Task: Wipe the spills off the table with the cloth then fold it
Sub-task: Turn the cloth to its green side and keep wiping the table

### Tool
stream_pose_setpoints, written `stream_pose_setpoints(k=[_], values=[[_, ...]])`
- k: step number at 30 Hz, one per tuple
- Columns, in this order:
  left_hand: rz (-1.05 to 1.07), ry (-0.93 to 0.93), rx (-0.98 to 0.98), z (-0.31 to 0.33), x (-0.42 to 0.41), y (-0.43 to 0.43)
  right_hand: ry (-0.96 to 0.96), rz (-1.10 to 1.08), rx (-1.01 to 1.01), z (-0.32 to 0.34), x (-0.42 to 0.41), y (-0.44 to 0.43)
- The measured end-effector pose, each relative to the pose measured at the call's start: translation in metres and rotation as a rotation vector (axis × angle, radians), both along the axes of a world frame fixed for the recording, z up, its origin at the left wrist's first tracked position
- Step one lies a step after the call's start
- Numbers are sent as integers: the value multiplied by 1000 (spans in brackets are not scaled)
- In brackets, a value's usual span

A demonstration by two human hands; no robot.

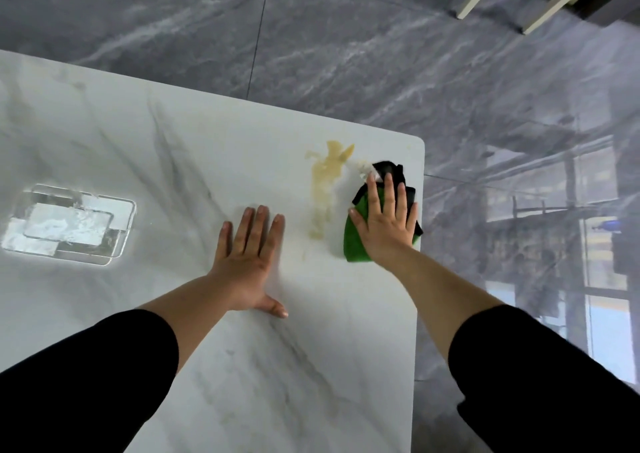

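White marble-patterned table point(173, 161) with grey veining, standing on a glossy grey marbled floor point(346, 43); a bright light reflection point(69, 225) lies on the tabletop at left. Yellowish spill point(323, 182), smeared in a streak, near the table's far right corner. Green-and-black cloth point(355, 241), crumpled, just right of the spill beside the table's edge, pressed flat under the right hand point(388, 224), fingers straight and spread. Left hand point(247, 258) rests palm-down on the bare tabletop, fingers extended, holding nothing.
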State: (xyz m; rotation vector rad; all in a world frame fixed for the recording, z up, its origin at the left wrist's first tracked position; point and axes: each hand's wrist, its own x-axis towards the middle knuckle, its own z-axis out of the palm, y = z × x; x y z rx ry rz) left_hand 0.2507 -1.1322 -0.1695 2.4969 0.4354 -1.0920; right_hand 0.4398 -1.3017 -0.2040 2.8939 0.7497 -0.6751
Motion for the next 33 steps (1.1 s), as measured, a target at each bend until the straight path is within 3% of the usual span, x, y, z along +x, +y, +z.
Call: stream_pose_setpoints(k=[12, 18, 26, 33], values=[[-4, -6, -3, -5, -1, 1, 0, -101, -14, 0, 89, 29], [-8, -3, 0, -2, 0, 0, -47, 3, -7, -3, 23, 8], [7, 14, -11, 3, 1, -2, 64, -23, 32, 5, -114, 0], [3, -1, -7, 2, 1, -1, 43, -154, -6, 5, -115, 27]])
